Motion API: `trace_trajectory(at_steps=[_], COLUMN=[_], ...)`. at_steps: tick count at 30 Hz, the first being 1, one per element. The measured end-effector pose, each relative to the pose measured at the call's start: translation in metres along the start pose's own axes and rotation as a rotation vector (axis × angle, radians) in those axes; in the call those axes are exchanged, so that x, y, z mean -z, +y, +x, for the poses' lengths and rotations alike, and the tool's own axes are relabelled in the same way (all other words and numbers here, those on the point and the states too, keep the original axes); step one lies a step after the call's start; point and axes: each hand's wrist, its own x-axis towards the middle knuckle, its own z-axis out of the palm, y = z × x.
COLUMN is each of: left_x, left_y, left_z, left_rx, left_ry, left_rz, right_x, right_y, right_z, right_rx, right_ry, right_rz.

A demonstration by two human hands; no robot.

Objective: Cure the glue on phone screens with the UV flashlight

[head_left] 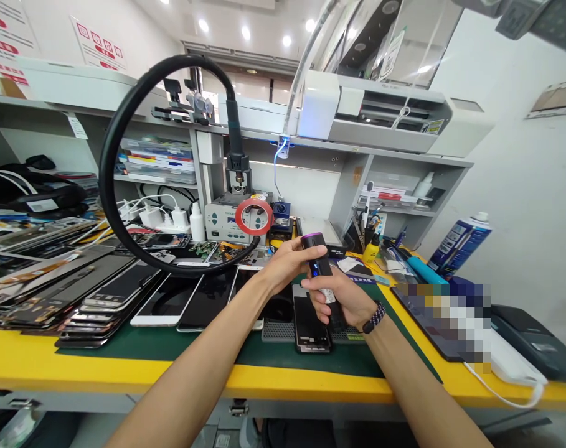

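Observation:
My right hand (pixel 341 295) is wrapped around the body of a black handheld device (pixel 323 267), a cylinder with a purple rim at its top and a small blue-lit display. At the device's upper end, my left hand (pixel 289 264) grips it with the thumb across the front. Part of the body is hidden by my fingers. Below the hands, a dark phone screen part (pixel 311 336) lies on a grey ribbed pad (pixel 278 331) over a green mat (pixel 268 358). To the left, a white-framed phone or tablet (pixel 164 302) lies flat beside other dark screens.
Stacked phone screens (pixel 100 305) crowd the left side. A thick black hose (pixel 108 168) loops up from a soldering station (pixel 224 224), with red tape (pixel 254 216) before it. A blue spray can (pixel 460 246) and a dark tablet (pixel 427 320) are at the right. A printer-like machine (pixel 376 115) sits on the shelf.

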Motion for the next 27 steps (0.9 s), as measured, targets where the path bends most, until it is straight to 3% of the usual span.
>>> trace_trajectory(at_steps=[3,8,13,18,23,27], left_x=[0.0001,-0.0016,-0.0018,-0.0012,-0.0002,0.0004], left_y=[0.0009,0.0007,0.0011,-0.0006,0.0002,-0.0028], left_z=[-0.0009,-0.0011,-0.0011,-0.0008,-0.0009,0.0005], left_rx=[0.022,0.002,0.039,0.029,0.079,0.023], left_ry=[-0.1,0.026,-0.081,0.021,-0.078,0.045], left_rz=[-0.078,0.045,-0.079,0.029,-0.113,0.074], right_x=[0.0003,0.0022,0.0019,0.0023,0.0035,0.003], right_y=[-0.0008,-0.0007,-0.0002,0.0003,0.0002,0.0005], right_z=[-0.0008,-0.0007,-0.0002,0.0009,0.0011,0.0012], right_rx=[-0.001,0.016,0.016,0.004,-0.006,-0.016], right_ry=[-0.002,0.013,0.018,-0.004,0.006,-0.005], right_rz=[0.024,0.025,0.012,0.021,0.029,0.013])
